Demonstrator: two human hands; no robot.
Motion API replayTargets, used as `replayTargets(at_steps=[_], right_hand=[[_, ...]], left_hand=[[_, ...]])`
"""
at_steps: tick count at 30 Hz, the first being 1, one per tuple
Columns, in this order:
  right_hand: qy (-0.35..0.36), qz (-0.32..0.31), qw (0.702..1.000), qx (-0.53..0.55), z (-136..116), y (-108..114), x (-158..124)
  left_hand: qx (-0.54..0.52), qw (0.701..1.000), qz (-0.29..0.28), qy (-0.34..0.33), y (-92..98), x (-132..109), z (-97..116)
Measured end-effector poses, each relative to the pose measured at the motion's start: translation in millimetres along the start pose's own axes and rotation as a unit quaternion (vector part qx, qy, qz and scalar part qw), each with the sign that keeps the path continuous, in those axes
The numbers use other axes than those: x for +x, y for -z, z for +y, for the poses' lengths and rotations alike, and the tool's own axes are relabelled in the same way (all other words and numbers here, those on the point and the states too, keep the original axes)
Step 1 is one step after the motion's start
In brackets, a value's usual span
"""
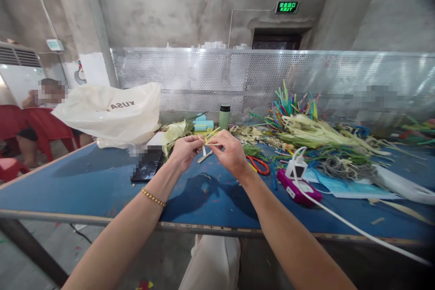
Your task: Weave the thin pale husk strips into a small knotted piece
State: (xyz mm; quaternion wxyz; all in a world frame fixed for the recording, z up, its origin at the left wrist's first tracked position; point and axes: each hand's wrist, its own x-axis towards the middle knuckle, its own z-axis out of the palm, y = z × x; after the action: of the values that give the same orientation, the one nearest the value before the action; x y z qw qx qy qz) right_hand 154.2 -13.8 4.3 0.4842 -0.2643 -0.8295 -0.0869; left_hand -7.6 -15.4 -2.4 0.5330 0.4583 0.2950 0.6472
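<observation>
Both my hands are raised together above the blue table [88, 186]. My left hand [185, 150] is closed, pinching thin pale leaf strips [210, 137] that stick up and to the right. My right hand [230, 150] is closed on the same strips from the other side, fingertips meeting those of the left. A loose pale strip [204, 157] hangs just below the hands. A gold bead bracelet [152, 197] is on my left wrist.
Red-handled scissors [258, 165], a magenta power bank [298, 188] with a white charger and cable, a black phone [148, 166], a green bottle [224, 117], a white plastic bag [112, 111] and heaps of pale and coloured leaf strips [316, 133] lie around. A person sits at far left on red chairs.
</observation>
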Motion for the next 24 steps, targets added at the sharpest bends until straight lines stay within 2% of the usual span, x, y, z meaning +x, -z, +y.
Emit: replayTargets(at_steps=[5,10,13,18,24], right_hand=[[0.011,0.014,1.000,0.008,-5,0,-1],[0.028,0.027,0.995,-0.096,-10,4,1],[0.011,0.039,0.994,-0.106,-5,5,3],[-0.077,0.026,0.995,0.054,7,0,5],[-0.199,-0.003,0.958,0.208,9,-3,5]], left_hand=[[0.015,1.000,-0.020,0.003,-1.4,-2,-1],[0.113,0.993,-0.013,-0.045,-3.1,-5,-3],[0.160,0.985,-0.030,-0.062,-4.1,-7,-2],[0.175,0.980,-0.071,-0.062,-5.3,-9,1],[0.146,0.985,-0.086,-0.014,-5.7,-11,2]])
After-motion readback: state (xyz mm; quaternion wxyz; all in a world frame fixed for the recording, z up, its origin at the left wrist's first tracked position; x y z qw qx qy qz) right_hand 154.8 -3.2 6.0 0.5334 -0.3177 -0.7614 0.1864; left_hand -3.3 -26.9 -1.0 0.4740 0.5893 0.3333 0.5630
